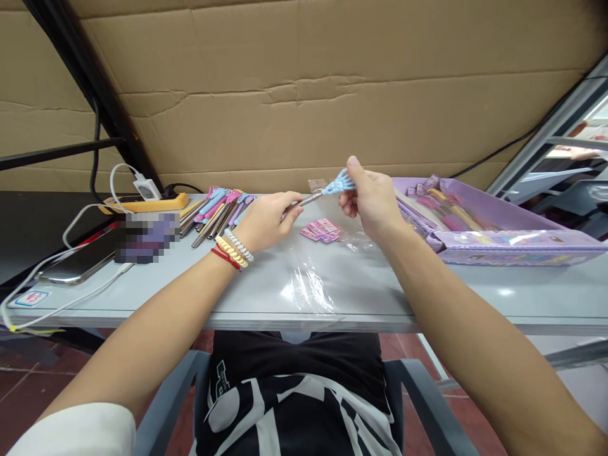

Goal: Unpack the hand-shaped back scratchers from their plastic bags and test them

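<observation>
From our seat, at twelve o'clock, we hold the blue hand-shaped scratcher [337,183] above the table [479,294]; our left hand [266,220] is pinched on its metal rod; our right hand [377,197] is closed, thumb and fingers, on its blue head; pink cards [321,230] lie nearer us, their print too small to read; similar scratchers [221,214] lie at eleven, a purple case [515,246] at two; the sticker [31,298] between nine and ten bears red writing we cannot make out.

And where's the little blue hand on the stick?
In the head view, the little blue hand is just right of the middle, in the right hand; the left hand holds its metal stick, and pink cards lie below in the picture.
</observation>
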Action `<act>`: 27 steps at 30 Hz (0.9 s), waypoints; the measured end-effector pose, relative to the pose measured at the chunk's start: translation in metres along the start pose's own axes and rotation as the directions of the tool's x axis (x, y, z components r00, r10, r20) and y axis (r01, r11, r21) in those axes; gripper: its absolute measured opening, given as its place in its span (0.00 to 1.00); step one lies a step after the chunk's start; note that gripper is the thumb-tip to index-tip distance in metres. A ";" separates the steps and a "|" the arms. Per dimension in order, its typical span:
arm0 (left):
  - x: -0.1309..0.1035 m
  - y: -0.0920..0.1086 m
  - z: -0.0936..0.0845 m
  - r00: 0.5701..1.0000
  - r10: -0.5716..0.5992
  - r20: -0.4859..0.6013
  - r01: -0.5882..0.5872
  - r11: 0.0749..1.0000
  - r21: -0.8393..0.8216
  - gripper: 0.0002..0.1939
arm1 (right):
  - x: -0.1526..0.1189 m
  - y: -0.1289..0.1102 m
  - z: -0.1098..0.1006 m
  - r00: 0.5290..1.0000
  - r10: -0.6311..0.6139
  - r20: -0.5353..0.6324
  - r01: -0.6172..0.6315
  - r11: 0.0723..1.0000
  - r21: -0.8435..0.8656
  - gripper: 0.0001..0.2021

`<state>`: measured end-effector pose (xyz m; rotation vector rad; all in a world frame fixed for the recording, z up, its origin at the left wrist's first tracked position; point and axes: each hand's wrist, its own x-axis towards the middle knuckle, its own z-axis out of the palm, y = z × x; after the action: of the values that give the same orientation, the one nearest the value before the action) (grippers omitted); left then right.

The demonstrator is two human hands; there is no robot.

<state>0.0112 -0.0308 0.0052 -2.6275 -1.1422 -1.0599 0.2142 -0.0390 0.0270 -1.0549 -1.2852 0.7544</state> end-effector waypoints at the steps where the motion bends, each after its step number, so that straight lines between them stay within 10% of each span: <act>1: 0.001 -0.001 -0.003 1.000 -0.027 -0.006 0.027 0.999 0.017 0.16 | 0.001 0.000 -0.001 1.000 0.003 0.005 -0.003 1.000 0.002 0.30; 7: 0.006 -0.025 -0.023 0.889 -0.458 -0.003 0.423 0.819 0.387 0.17 | 0.002 0.000 -0.004 0.999 -0.045 -0.005 0.045 0.999 -0.017 0.29; 15: 0.003 -0.051 -0.017 0.705 -0.703 0.092 0.526 0.606 0.597 0.17 | -0.009 0.004 0.002 0.974 -0.179 0.142 0.195 0.975 -0.108 0.27; 27: 0.000 -0.065 -0.009 0.689 -0.716 0.110 0.512 0.589 0.625 0.22 | -0.016 0.005 0.002 0.900 -0.317 0.300 0.398 0.878 -0.267 0.24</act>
<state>-0.0379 0.0131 0.0003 -1.9821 -2.1797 -0.1718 0.2099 -0.0513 0.0160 -0.9528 -1.8090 0.4024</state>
